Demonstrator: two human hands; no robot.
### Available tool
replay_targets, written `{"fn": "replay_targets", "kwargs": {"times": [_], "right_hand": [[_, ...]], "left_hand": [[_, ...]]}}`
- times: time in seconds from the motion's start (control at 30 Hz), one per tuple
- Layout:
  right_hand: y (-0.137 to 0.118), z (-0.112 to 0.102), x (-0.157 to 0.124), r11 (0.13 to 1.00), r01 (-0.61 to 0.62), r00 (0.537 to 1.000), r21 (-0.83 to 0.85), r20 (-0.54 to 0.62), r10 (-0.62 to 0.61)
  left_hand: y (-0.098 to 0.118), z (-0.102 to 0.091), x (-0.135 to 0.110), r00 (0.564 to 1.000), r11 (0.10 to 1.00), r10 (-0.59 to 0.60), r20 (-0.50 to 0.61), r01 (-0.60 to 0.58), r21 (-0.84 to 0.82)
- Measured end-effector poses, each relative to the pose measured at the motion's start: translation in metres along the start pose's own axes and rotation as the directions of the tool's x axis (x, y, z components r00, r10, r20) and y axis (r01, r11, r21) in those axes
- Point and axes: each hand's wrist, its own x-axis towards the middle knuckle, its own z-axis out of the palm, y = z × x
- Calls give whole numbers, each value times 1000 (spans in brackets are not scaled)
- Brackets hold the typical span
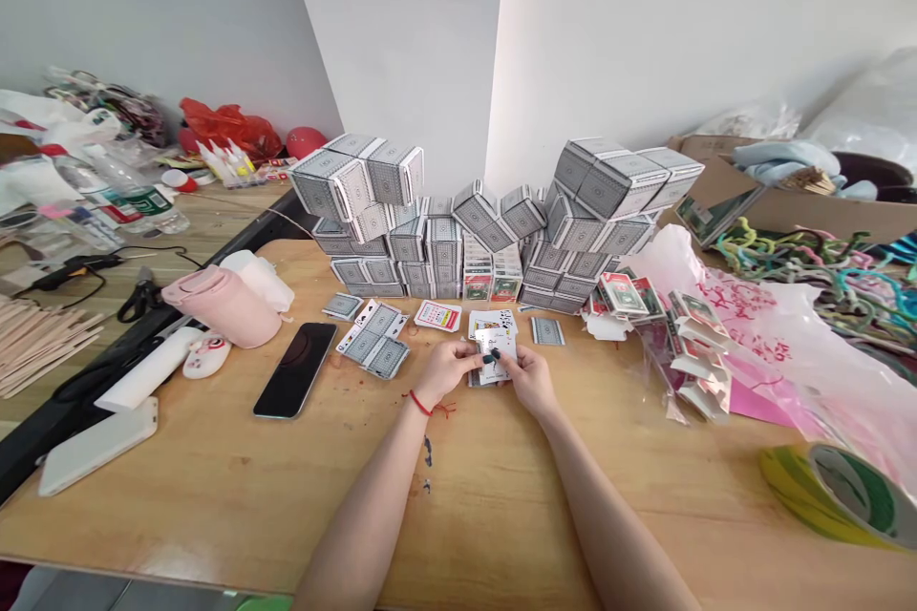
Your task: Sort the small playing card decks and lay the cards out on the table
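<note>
My left hand (445, 370) and my right hand (531, 376) meet over the middle of the wooden table (501, 487), both closed on a small stack of playing cards (494, 350) held face up between them. A red string is tied round my left wrist. Loose cards lie just beyond: a fanned pile (376, 344) to the left, a red-and-yellow card (437, 315), face-up cards (492, 320) and a single face-down card (547, 331). Behind them rises a wall of stacked card boxes (494, 220).
A black phone (296, 368), a pink bottle (223, 304) and white cases lie at the left. Opened card packs (688, 344) and pink plastic bags (780, 344) spread at the right, with a tape roll (838, 492) near the front. A cardboard box (774, 196) stands behind.
</note>
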Motion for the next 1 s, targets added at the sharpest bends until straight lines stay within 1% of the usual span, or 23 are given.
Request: {"fn": "replay_targets", "kwargs": {"times": [0.17, 0.3, 0.47, 0.6, 0.67, 0.77, 1.0], "right_hand": [[-4, 2, 0, 1000, -2, 1000, -14, -3, 1], [-7, 4, 0, 1000, -17, 1000, 6, 10, 17], [-5, 6, -1, 1000, -20, 999, -3, 36, 20], [-1, 7, -2, 997, -35, 999, -73, 15, 36], [0, 8, -3, 995, -42, 999, -88, 7, 42], [-1, 9, -4, 995, -42, 999, -86, 6, 43], [-2, 8, -3, 995, -31, 999, -93, 30, 34]], "left_hand": [[-5, 3, 1, 996, 995, 33, -79, -25, 91], [-8, 7, 0, 987, 979, 99, -129, -72, 193], [-17, 14, -1, 942, 907, 240, -234, -132, 400], [-19, 18, 0, 901, 856, 321, -291, -144, 497], [-19, 20, 0, 891, 843, 332, -309, -133, 522], [-18, 21, 0, 891, 831, 328, -315, -113, 545], [-17, 20, -3, 896, 853, 306, -321, -109, 510]]}}
